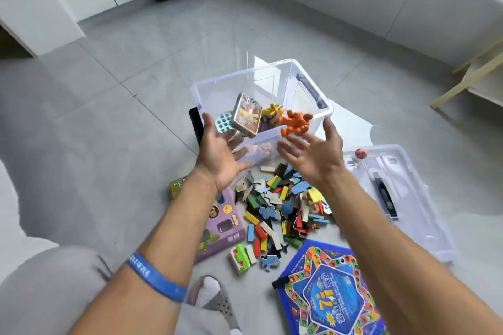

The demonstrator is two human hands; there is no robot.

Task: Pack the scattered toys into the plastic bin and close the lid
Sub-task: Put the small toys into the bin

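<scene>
A clear plastic bin stands open on the floor. Above its near edge a boxed card pack and an orange toy figure are in mid-air, apart from my fingers. My left hand and right hand are spread open, palms up, just in front of the bin. Inside it lie a teal tray with holes and a yellow toy. A heap of coloured blocks and puzzle pieces lies on the floor below my hands. The clear lid lies to the right.
A purple toy box lies left of the heap, a blue game board at the lower right, a green toy between them. A small red ball rests on the lid. My slippered foot is near. A wooden shelf stands at the right.
</scene>
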